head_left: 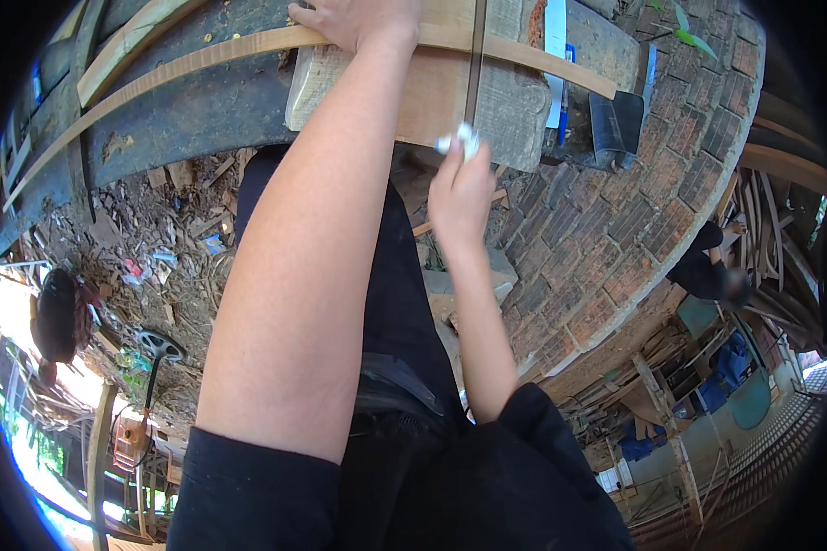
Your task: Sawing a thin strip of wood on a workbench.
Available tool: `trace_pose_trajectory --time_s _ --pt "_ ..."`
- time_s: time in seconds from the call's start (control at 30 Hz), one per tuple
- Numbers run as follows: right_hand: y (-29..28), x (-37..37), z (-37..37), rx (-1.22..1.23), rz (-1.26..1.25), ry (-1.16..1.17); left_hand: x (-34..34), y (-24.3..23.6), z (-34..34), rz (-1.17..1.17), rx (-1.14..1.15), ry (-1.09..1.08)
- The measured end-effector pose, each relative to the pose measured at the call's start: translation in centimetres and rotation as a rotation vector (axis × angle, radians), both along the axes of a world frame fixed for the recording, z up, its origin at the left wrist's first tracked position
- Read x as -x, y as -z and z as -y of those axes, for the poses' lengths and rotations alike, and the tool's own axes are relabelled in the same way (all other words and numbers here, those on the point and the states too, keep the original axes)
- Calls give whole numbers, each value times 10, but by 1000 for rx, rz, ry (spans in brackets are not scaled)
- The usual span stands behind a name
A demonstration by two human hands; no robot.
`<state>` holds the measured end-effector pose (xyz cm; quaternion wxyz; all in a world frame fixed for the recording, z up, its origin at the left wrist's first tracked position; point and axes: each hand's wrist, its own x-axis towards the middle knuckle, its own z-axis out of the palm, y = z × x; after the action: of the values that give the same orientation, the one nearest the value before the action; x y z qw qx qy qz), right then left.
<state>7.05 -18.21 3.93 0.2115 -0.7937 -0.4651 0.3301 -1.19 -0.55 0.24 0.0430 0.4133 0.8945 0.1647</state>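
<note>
A long, thin wooden strip (pixel 220 50) runs from the lower left up across a block of thick boards (pixel 515 96) at the top. My left hand (pixel 354 20) lies over this strip and holds it against the boards; the upper edge of the view cuts off part of its fingers. My right hand (pixel 461 197) is closed around the whitish handle end of a long, narrow saw (pixel 475 69). Its dark blade points away from me and crosses the strip to the right of my left hand. Motion blurs the handle, and the blade's teeth do not show.
A blue pen (pixel 563 119) and white paper (pixel 554 37) lie right of the boards, by a dark flat piece (pixel 617 129). Wood scraps (pixel 175 211) litter the ground at left. A brick ledge (pixel 606 220) curves along the right. Another person (pixel 703 266) is at far right.
</note>
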Motion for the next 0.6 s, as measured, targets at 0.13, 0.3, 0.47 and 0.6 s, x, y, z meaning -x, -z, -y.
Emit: trace_pose_trajectory --time_s 0.13,0.3,0.47,0.6 --pt "-4 -3 38 113 -81 37 -1 -2 -3 -21 5 -4" --pt "-5 -1 -42 36 -32 10 -5 1 -1 -40 -24 6" --pt "-5 -1 15 69 -92 39 -1 1 -2 -24 -8 -4" --pt "-9 -2 28 147 -154 98 -3 -1 -2 -33 -7 -3"
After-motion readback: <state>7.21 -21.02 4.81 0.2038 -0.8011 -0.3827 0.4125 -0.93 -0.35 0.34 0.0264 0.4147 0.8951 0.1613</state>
